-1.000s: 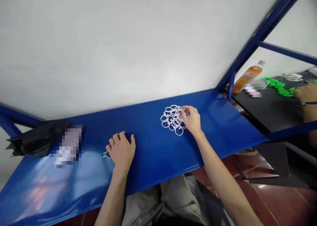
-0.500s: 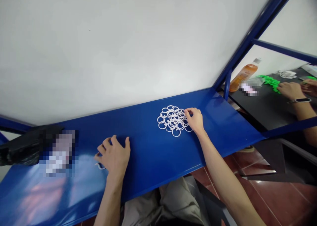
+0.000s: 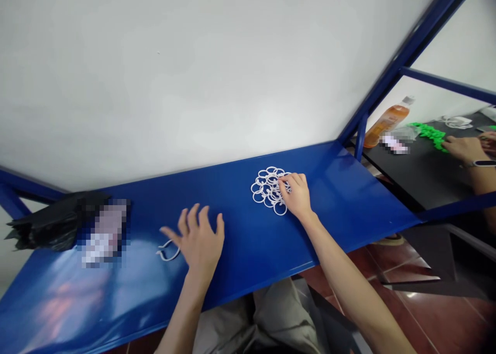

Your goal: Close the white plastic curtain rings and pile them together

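My left hand [image 3: 202,237] hovers over the left half of the blue table with its fingers spread and nothing in them. Just left of it lies a single white plastic ring [image 3: 169,259], which looks like a shower curtain ring with its ends apart; the hand partly covers it. Right of the table's middle is a loose pile of several white curtain rings [image 3: 267,188], overlapping one another. At the pile's right side my right hand [image 3: 297,194] has thumb and fingers drawn together on a ring; the hand hides part of the pile.
A black plastic bag [image 3: 50,222] and a blurred-out item [image 3: 106,232] lie on the left of the blue table [image 3: 232,230]. A wall stands behind. On a black table [image 3: 418,178] at right are an orange drink bottle [image 3: 387,124], green pieces [image 3: 428,134] and a co-worker's hand [image 3: 467,150].
My left hand has moved off the single ring to the right and spread its fingers, uncovering the ring. My right hand has shifted left over the pile. The view has turned slightly.
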A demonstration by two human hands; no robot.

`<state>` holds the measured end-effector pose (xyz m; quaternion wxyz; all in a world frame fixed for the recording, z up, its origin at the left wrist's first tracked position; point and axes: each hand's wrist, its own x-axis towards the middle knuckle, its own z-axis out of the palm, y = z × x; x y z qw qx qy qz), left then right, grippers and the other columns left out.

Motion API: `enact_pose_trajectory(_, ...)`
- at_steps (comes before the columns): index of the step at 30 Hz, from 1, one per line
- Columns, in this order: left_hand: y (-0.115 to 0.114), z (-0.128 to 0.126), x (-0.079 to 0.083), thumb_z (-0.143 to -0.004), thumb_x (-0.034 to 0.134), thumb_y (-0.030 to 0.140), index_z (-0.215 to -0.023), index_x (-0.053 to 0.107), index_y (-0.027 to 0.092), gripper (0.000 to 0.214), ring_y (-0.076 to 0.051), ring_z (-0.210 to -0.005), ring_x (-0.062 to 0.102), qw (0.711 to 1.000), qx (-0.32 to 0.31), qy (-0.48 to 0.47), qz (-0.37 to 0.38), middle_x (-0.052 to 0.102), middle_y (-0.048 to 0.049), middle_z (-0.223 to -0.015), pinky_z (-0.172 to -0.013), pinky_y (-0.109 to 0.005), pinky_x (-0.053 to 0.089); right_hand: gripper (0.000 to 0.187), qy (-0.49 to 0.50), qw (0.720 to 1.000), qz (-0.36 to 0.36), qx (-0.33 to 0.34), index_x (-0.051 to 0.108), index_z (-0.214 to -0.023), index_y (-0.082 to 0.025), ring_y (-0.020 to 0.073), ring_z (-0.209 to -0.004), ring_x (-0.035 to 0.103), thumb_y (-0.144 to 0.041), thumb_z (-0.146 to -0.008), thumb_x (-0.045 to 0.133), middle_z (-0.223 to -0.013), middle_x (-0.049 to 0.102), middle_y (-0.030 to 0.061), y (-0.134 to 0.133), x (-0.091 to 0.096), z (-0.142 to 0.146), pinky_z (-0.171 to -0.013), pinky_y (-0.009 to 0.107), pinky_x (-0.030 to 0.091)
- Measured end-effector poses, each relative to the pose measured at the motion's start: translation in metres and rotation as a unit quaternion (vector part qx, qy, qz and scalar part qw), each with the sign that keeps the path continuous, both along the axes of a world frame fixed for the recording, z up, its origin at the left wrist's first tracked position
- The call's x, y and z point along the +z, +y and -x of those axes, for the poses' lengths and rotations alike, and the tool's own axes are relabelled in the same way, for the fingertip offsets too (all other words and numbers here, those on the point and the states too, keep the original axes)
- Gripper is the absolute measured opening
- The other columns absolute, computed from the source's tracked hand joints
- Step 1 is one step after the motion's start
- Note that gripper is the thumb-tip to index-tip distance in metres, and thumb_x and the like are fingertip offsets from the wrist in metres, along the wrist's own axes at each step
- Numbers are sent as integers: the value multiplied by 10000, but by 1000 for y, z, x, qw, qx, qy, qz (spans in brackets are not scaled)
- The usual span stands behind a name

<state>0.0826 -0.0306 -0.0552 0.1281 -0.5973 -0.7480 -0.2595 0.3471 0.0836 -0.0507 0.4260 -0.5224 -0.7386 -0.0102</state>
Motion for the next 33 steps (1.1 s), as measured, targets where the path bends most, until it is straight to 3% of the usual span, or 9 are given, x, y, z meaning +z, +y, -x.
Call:
enact_pose_trajectory(2,-14,4,2,-972,444,495,-1343,532,117,537,-433,-1440,307,994,96,-7,55,449,-233,-1497,-1100,-786,147,164,3,1000,-13,-7,673,-926,-220,246,-912,562,-280,-990,535,-943,695,67,1,-1,-2,-850,417,475)
enact_pose_trajectory(5,-24,13,-9,-1001,365,443,-1295,573,83,510,-431,-1420,352,986,76,13,145,482,-249,-1461,-1114,-743,214,140,9,1000,-30,-4,663,-913,-224,240,-886,560,-259,-986,548,-922,694,56,3,-2,-5,-830,407,475)
enact_pose_trajectory(10,4,17,-23,-983,353,222,-1212,632,64,395,-372,-1375,454,987,-93,26,132,570,-227,-1380,-1125,-548,391,139,10,1000,-25,8,661,-900,-227,238,-872,559,-256,-984,554,-908,695,55,1,-2,-3,-827,404,475)
enact_pose_trajectory(16,55,3,-7,-1001,401,219,-1135,665,212,297,-235,-1137,637,934,-345,-18,85,708,-72,-1192,-1056,-431,473,164,14,1000,-12,3,668,-891,-223,240,-879,561,-265,-987,541,-897,690,60,-2,-2,-5,-832,410,481)
enact_pose_trajectory(18,61,2,-3,-1011,399,228,-1103,669,224,285,-211,-1090,642,937,-344,-54,27,724,-58,-1119,-1010,-399,482,162,16,1000,-15,0,663,-888,-223,239,-880,558,-262,-988,542,-896,691,58,-2,-2,-6,-831,407,482)
enact_pose_trajectory(20,62,6,-4,-1002,452,290,-1131,662,218,257,-236,-1102,622,957,-281,-70,-12,713,-75,-1127,-982,-417,472,154,18,1000,-18,-3,658,-886,-222,238,-877,558,-258,-987,547,-894,692,56,-3,-2,-7,-828,404,482)
enact_pose_trajectory(25,58,14,-9,-876,614,569,-1320,578,169,599,-359,-1176,544,980,-184,-14,68,622,-153,-1293,-938,-526,439,136,13,1000,-15,11,659,-906,-224,235,-869,573,-247,-986,551,-902,697,52,-4,0,-5,-822,407,478)
enact_pose_trajectory(29,59,8,-6,-901,607,504,-1153,659,191,405,-328,-1087,569,972,-213,-1,98,656,-129,-1178,-891,-501,451,129,8,999,-18,33,671,-923,-227,235,-870,590,-238,-983,557,-892,701,52,-7,3,1,-825,418,482)
enact_pose_trajectory(33,53,-5,-1,-900,648,412,-1123,647,204,305,-272,-1037,596,946,-315,-36,70,677,-88,-1113,-892,-445,485,116,-12,993,-29,116,678,-1026,-230,241,-929,620,-220,-953,588,-966,717,64,-18,9,13,-847,430,505)
